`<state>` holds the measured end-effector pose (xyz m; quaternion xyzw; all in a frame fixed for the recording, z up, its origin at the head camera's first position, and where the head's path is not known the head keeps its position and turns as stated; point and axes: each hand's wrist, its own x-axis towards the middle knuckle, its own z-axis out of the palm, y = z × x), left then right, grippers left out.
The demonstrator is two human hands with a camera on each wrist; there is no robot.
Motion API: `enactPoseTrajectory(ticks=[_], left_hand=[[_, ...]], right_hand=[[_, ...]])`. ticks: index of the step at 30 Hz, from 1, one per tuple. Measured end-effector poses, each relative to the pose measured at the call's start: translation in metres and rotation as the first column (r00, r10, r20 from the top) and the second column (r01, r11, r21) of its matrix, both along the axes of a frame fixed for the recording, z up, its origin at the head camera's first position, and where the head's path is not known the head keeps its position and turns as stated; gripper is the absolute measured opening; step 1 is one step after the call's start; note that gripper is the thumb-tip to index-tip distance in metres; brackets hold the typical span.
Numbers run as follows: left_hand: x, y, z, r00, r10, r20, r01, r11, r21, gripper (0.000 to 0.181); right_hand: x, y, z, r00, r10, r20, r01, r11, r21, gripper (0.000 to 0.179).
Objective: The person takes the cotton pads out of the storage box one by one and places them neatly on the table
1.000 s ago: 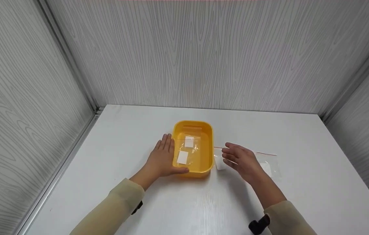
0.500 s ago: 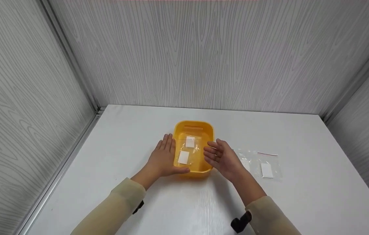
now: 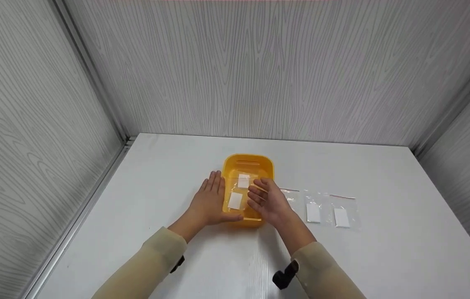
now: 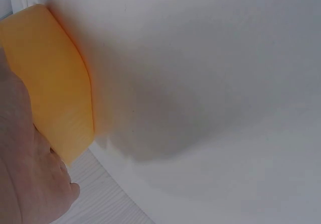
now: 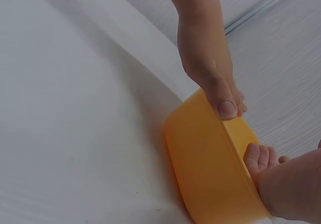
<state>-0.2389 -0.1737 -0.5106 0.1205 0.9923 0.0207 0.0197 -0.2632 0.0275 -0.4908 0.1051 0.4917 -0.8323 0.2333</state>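
A yellow plastic bin sits on the white table, with small clear zip bags inside. White rectangles show through the bags. My left hand lies along the bin's left side with straight fingers, its thumb across the near rim. Over the right rim is my right hand, fingers loosely bent and pointing into the bin; nothing shows in it. In the right wrist view the right hand is at the rim opposite the left hand. The left wrist view has the left hand against the bin's outer wall.
Right of the bin, several clear zip bags lie in a row: one with a white rectangle at the far right, another beside it, and a third partly hidden by my right hand. Wood-grain panels enclose the table's back and sides.
My right hand has moved left, from above the bags on the table to over the bin's right rim, uncovering the bags. The left hand stays at the bin.
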Motion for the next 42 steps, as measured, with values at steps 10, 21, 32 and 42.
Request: enactPoseTrajectory(ticks=[10,21,32,42], left_hand=[[0.002,0.003,0.001,1.000,0.005,0.016,-0.004,1.000,-0.016,0.134],[0.002,0.002,0.005,1.000,0.004,0.006,-0.004,1.000,-0.008,0.131],[0.002,0.002,0.002,0.999,0.019,0.034,-0.018,1.000,-0.013,0.130],[0.001,0.000,0.000,1.000,0.005,0.011,-0.005,0.999,-0.038,0.132]], right_hand=[[-0.007,-0.009,-0.006,0.997,-0.039,0.072,0.031,0.993,0.115,0.061],[-0.010,-0.014,-0.008,0.997,-0.050,0.059,0.042,0.991,0.124,0.064],[-0.010,-0.018,-0.009,0.991,-0.076,0.112,0.059,0.988,0.145,0.066],[-0.012,-0.019,-0.010,0.988,-0.040,0.147,0.008,0.977,0.215,0.049]])
